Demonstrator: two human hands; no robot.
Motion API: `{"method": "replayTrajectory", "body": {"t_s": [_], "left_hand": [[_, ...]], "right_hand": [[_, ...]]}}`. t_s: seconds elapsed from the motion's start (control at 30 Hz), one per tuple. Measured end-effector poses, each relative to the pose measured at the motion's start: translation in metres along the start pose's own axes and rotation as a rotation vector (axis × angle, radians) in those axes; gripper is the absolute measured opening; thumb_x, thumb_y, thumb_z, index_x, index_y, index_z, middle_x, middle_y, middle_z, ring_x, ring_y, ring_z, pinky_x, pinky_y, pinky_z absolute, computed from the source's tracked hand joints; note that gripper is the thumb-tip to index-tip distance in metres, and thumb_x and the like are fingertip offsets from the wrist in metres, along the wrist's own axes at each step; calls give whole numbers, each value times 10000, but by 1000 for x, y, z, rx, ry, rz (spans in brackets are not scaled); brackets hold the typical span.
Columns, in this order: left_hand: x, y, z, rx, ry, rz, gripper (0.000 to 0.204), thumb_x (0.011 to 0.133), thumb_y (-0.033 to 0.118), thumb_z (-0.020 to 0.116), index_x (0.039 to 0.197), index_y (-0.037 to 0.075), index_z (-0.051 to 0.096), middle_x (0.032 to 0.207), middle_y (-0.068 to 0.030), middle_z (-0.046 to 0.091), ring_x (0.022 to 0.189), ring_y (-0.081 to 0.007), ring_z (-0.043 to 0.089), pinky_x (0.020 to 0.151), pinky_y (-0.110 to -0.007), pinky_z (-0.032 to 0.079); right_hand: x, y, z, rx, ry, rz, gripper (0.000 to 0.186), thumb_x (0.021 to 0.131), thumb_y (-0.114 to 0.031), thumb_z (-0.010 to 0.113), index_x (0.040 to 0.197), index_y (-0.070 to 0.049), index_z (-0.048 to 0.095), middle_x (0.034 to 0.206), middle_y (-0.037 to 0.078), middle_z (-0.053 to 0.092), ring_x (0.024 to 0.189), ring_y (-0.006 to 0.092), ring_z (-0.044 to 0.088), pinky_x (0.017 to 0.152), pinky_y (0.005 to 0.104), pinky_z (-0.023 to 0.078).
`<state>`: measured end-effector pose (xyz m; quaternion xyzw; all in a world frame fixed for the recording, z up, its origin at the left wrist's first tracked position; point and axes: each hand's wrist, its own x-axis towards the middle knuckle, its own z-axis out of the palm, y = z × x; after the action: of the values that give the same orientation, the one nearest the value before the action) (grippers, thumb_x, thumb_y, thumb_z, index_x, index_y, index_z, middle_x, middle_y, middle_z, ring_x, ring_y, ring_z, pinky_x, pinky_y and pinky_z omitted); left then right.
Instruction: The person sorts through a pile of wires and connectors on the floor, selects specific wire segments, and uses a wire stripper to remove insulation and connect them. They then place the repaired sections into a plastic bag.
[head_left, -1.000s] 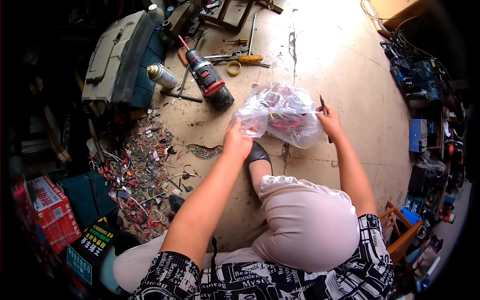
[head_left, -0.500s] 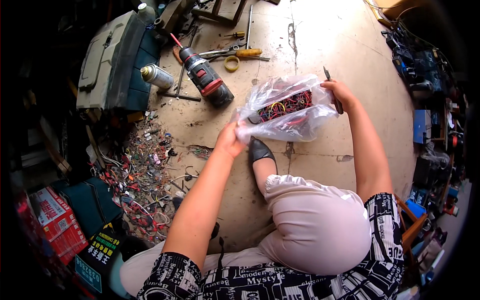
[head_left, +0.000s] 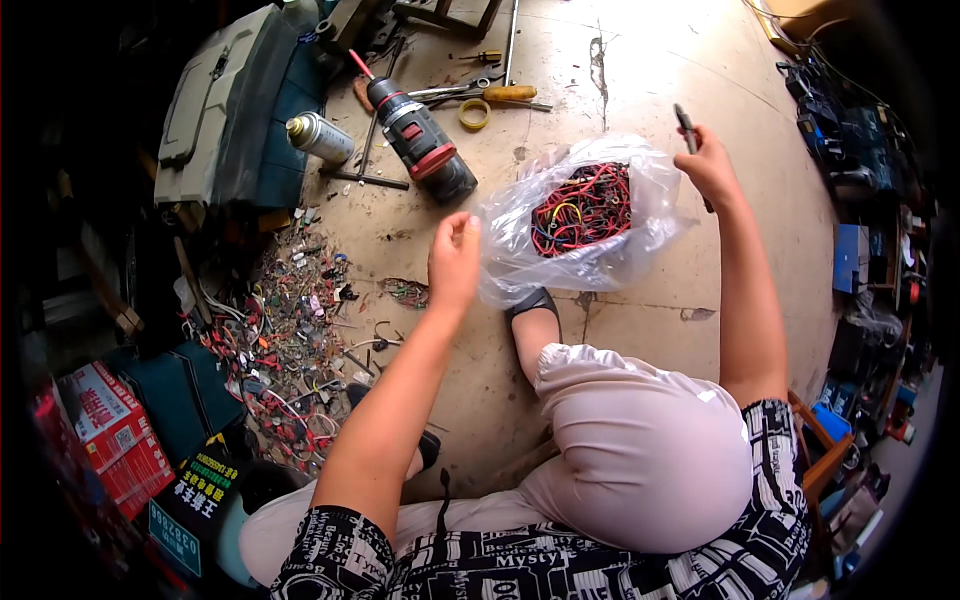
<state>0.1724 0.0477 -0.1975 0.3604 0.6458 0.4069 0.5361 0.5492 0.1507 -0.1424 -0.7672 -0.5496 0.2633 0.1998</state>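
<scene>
A crumpled translucent plastic bag (head_left: 515, 260) lies spread open on the floor in front of me, framing a dense bundle of red and black wires (head_left: 580, 210) with a yellow strand. My left hand (head_left: 453, 256) is raised just beside the bag's left edge, fingers curled; what they hold, if anything, is unclear. My right hand (head_left: 712, 168) grips a slender dark tool (head_left: 684, 122) upright by the bag's right edge. My shoe (head_left: 530, 300) is partly under the bag's near edge.
A cordless drill (head_left: 422, 145), spray can (head_left: 325, 140), yellow ring (head_left: 475, 115) and hand tools lie beyond my left hand. A grey storage box (head_left: 220, 110) stands farther left, scrap wire pieces (head_left: 290, 330) below it. Dark electrical gear (head_left: 840, 140) lines the right side; red carton (head_left: 115, 430) lower left.
The bag has opened out, exposing the wire bundle. My left hand has moved up and off the bag's gathered edge; my right hand with the tool has risen and moved right.
</scene>
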Motion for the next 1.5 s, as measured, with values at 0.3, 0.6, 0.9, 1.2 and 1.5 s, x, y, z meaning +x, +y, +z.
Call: {"method": "replayTrajectory", "body": {"t_s": [0.3,0.6,0.9,1.2,1.5], "left_hand": [[-49,35,14,909,-96,907,506,826,190,620,1303,60,509,1341,-132,501,1298,-275,421,1078,-477,276],[-116,1,-266,1326,-957,221,183,813,205,584,945,116,675,866,-102,663,855,-318,642,743,-453,504],[-129,-79,-328,1177,-506,45,263,847,197,580,1075,78,637,1057,-128,621,977,-339,616,818,-450,510],[-119,-163,-250,803,-246,210,456,775,152,652,1211,90,536,1210,-132,543,1075,-337,569,916,-431,482],[-107,-151,-309,782,377,158,515,795,89,642,1288,69,494,1338,-167,441,1221,-358,449,1036,-442,382]], "right_hand": [[-99,-19,39,-137,-416,-89,394,760,-66,550,1143,25,576,987,103,639,897,173,572,784,303,464],[-138,-151,-3,312,-410,-213,273,875,16,465,1138,10,536,1011,73,621,870,103,545,760,246,439],[-235,-317,24,-197,-814,-557,315,785,7,565,1096,36,519,824,92,505,765,168,498,720,284,438],[-313,-397,10,-385,-886,-290,309,662,-51,567,964,13,586,790,87,562,710,171,542,674,264,435],[-336,-409,40,-103,-833,-46,331,639,-183,623,918,-6,595,757,21,564,712,91,513,646,220,389]]}}
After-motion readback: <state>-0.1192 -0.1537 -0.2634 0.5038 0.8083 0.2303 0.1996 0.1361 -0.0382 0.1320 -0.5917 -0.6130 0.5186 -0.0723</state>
